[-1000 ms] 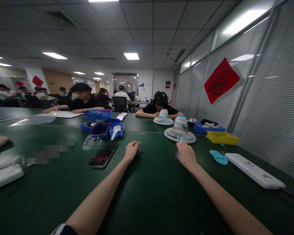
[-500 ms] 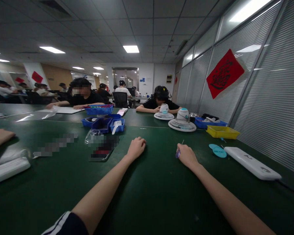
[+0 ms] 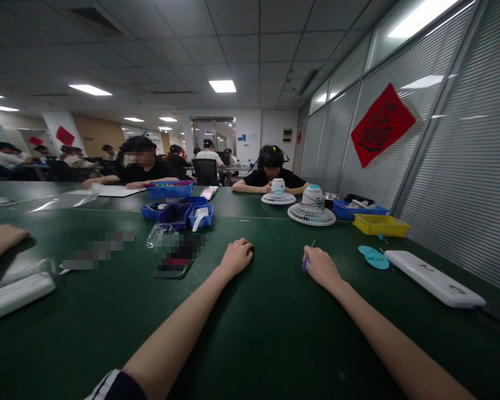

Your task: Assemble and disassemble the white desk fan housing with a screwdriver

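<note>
My left hand (image 3: 237,256) rests on the green table (image 3: 266,333) with its fingers curled down; whether anything is under them is hidden. To its right, my right hand (image 3: 320,265) is closed around a small screwdriver with a purple handle (image 3: 305,263), its thin shaft pointing up and away. A gap of bare table separates the two hands. Beyond my right hand stand two white fan parts with round grilles, the nearer one (image 3: 311,214) and a farther one (image 3: 278,198). Light-blue discs (image 3: 376,259) lie to the right of my right hand.
Blue bins (image 3: 175,214) and a dark phone-like object (image 3: 179,258) are at left. At right are a yellow tray (image 3: 381,225), a blue tray (image 3: 358,210) and a white device (image 3: 435,279). Another person's hand (image 3: 6,238) lies at far left; two people sit opposite.
My left hand has shifted slightly right and down in the picture. The view has moved a little, and my right hand still grips the screwdriver.
</note>
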`<state>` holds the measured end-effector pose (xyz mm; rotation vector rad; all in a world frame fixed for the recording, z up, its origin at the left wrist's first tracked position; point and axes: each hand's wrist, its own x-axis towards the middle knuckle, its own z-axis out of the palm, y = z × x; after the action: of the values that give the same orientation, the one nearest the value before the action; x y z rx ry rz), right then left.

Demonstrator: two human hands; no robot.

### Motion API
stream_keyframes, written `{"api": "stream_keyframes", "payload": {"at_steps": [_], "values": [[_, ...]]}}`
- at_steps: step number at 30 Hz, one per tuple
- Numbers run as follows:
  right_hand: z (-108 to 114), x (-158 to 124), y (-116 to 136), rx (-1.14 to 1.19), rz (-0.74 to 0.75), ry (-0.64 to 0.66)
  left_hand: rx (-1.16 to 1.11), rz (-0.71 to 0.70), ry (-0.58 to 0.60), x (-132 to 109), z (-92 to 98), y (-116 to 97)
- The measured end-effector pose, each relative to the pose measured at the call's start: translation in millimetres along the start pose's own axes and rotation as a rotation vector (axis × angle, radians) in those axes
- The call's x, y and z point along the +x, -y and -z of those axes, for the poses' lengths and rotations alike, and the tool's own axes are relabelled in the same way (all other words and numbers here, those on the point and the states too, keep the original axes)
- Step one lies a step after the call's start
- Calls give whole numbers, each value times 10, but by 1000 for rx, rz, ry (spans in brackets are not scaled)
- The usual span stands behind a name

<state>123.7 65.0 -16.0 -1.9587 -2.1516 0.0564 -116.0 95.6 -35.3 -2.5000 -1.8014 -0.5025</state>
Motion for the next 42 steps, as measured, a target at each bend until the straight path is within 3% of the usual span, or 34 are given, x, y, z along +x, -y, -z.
{"api": "stream_keyframes", "payload": {"at_steps": [23, 28, 30, 36, 42], "values": [[1, 5, -21, -10, 29, -16, -35, 2, -11, 18, -40, 14], [155, 102, -202, 156, 12, 172, -89, 3, -35, 41, -44, 40], [248, 130, -278, 273, -13, 191, -126, 16, -54, 64, -47, 56], [406, 219, -376, 620, -73, 37, -260, 189, -191, 205, -53, 109], [496, 432, -192, 632, -63, -119, -339, 340, -294, 394, 80, 140]]}}
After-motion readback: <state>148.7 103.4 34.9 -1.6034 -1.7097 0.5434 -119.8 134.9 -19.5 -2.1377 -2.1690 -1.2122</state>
